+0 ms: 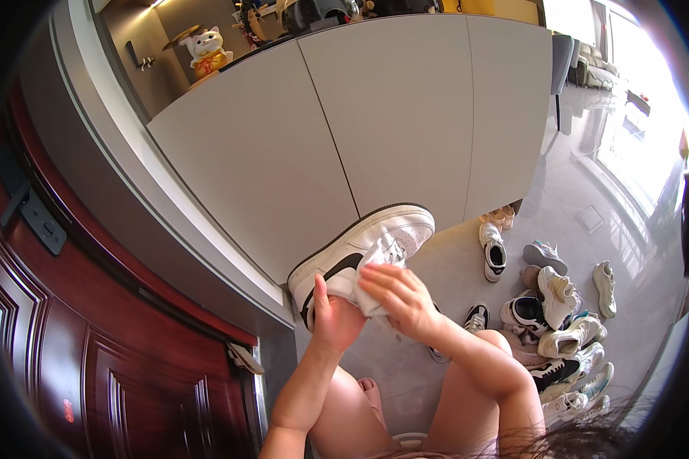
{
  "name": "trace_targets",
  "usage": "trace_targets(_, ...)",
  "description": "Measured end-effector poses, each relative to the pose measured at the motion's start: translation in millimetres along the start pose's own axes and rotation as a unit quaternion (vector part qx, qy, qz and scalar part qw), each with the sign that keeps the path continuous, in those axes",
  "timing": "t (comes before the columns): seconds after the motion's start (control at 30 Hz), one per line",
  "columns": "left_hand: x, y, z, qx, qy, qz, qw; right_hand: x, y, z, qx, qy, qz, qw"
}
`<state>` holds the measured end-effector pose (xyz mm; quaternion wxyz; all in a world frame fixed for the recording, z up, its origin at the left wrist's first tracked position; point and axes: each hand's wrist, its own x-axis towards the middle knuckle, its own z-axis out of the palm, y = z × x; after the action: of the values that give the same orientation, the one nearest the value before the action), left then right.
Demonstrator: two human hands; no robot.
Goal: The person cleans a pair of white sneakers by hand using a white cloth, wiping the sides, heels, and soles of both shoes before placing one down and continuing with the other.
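Note:
A white low-top sneaker (344,246) with a black side stripe and a dark outsole edge is held up in front of me, its toe towards the upper right. My left hand (336,321) grips it near the heel and collar, thumb up along the side. In my right hand (399,295) is a white cloth or wipe (367,287), pressed flat against the sneaker's side by the laces. The cloth covers part of the stripe and the lacing. My left fingers are mostly hidden inside or behind the shoe.
Several sneakers lie heaped on the grey tile floor (448,264) at right, with a white sneaker (494,252) apart from the pile. Pale cabinet doors (402,115) stand ahead. A dark red door (120,344) is at left. Below me is a pink slipper (370,396).

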<state>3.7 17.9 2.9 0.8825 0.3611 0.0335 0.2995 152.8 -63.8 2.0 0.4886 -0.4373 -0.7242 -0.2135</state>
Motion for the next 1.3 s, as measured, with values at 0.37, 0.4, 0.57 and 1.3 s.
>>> trace_targets(0.37, -7.8, -20.7, -33.9, 0.333, 0.070, -0.018, 0.940, 1.9, 35.5, -20.6, -0.107, 0.208, 0.136, 0.963)
trace_targets(0.4, -10.0, -17.1, -31.2, 0.410, 0.069, -0.040, 0.909, 0.5, 38.1, -20.6, -0.093, 0.198, 0.167, 0.961)
trace_targets(0.57, -5.1, -30.3, -18.1, 0.455, 0.043, 0.029, 0.889, 0.3, 31.2, -12.3, -0.015, 0.103, 0.157, 0.982)
trace_targets(1.3, 3.0, -12.3, 0.0, 0.336, -0.010, 0.024, 0.942, 3.6, 8.7, -18.5, -0.011, -0.054, -0.046, 0.997)
